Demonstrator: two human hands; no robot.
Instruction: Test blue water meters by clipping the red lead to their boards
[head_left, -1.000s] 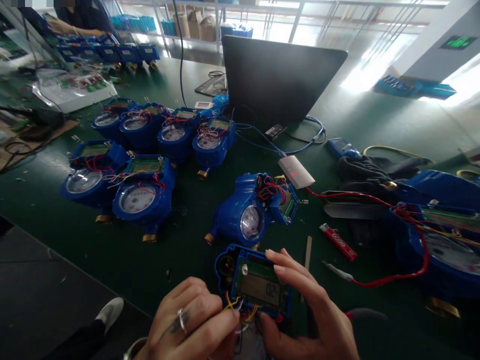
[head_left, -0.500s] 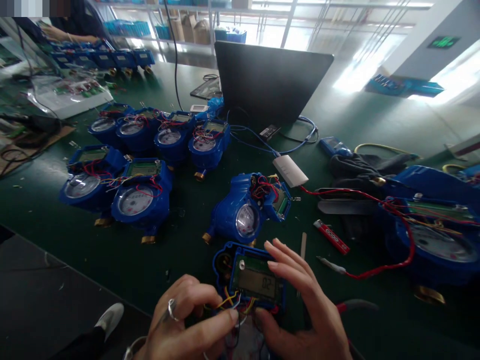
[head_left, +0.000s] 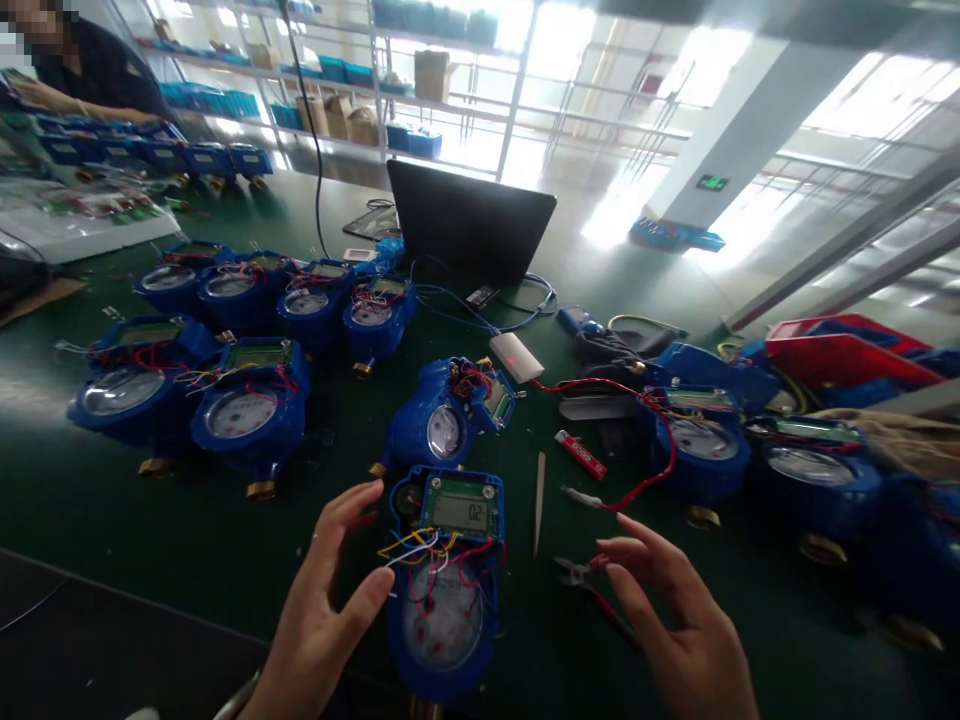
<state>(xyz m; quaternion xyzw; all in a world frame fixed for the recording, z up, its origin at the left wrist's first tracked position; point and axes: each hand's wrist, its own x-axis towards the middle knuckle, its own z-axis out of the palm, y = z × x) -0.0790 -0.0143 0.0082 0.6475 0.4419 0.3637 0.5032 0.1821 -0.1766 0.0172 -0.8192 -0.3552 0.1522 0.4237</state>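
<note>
A blue water meter point(head_left: 442, 615) lies in front of me, its top housing uncovered. Inside it a small LCD board point(head_left: 461, 510) reads what looks like 0.2, and yellow, white and red wires point(head_left: 427, 545) spill over the round dial. Just left of this meter is my left hand point(head_left: 326, 590), thumb and fingers apart, with the thumb tip close to its edge; I cannot tell if it touches. My right hand point(head_left: 675, 600) is open over the red-handled cutting pliers point(head_left: 577, 572), fingertips near one handle. Between meter and pliers lies a thin flat stick point(head_left: 538, 505).
Several more wired meters point(head_left: 247, 410) stand at the left, others point(head_left: 701, 450) at the right. A red lead point(head_left: 645, 490) runs from a white box point(head_left: 516, 357). A red-and-white object point(head_left: 580, 455), a laptop point(head_left: 469, 220) and a co-worker point(head_left: 97, 70) are also around.
Both hands have come off the meter's display housing and wires. The left drew back leftward; the right moved right to the pliers. The view has tilted up and turned right.
</note>
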